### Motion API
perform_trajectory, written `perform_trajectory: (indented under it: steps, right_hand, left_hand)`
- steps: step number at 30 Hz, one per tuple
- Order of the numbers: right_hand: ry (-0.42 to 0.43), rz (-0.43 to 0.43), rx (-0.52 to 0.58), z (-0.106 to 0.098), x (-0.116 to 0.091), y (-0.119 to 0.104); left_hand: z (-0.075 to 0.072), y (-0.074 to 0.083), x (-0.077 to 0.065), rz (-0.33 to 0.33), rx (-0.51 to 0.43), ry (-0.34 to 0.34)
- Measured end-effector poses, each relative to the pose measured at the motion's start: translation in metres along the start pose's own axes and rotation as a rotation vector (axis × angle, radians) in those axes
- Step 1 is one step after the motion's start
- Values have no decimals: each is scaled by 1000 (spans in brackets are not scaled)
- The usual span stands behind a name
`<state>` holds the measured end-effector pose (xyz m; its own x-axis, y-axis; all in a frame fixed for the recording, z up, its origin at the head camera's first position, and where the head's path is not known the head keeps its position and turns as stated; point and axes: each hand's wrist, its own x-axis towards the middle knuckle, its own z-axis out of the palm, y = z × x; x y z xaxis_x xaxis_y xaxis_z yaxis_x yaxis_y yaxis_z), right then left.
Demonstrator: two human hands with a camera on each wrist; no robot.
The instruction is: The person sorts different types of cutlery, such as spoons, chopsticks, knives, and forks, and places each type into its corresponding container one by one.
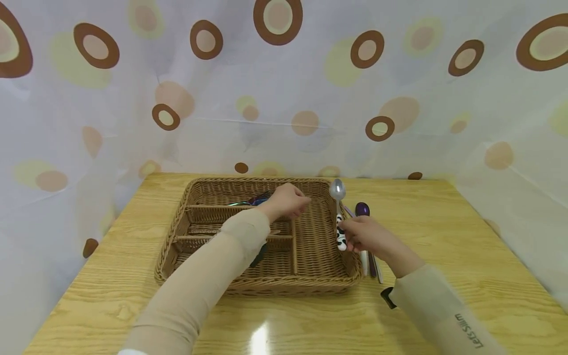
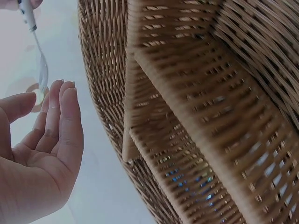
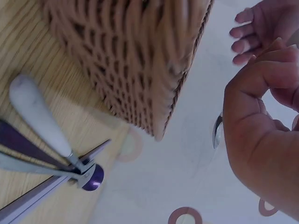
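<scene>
My right hand pinches a spoon by its black-and-white spotted handle, bowl up, over the right rim of the wicker basket. In the right wrist view the curled right hand hides most of the spoon, and only an edge of its bowl shows. My left hand hovers over the basket's dividers, near the wide right compartment. Seen from the left wrist, the left hand has loosely bent fingers with nothing between them, and the spoon appears beyond its fingertips.
Right of the basket, a purple spoon lies on the wooden table among several utensils, one with a white handle. Shiny blue pieces lie in the back left compartment. A dotted curtain hangs behind and at both sides.
</scene>
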<state>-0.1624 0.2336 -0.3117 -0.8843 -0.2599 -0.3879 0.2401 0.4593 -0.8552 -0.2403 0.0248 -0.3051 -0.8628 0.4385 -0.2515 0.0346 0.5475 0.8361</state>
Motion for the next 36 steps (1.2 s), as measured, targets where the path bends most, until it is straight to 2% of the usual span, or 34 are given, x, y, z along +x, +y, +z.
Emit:
perform_trajectory:
  steps: [5,11,15,21,24,28,33,34,36]
  right_hand:
    - [9,7,13,11,2,-6]
    - [-3,-1,-4,20,8,-9]
    - [-20,-17,-39,23,10,-8]
    - [-8,-13,-57,24,11,-7]
    - [15,1,-50,20,11,-5]
    - [44,20,-23,11,6,-1]
    - [49,22,-17,-1,-1,6]
    - [46,21,-18,-4,-2,7]
    - [47,23,-16,-7,-5,9]
  left_hand:
    - [9,5,6,-18,8,-1]
    - [23,16,8,-37,-81,-6]
    - [33,23,9,-72,-86,24]
    - [40,28,17,-108,-5,72]
    - [40,26,19,-106,87,96]
    - [42,23,23,-105,174,107]
    - [46,17,29,-128,222,99]
    - [47,16,30,-137,247,95]
    - [51,16,33,-136,378,65]
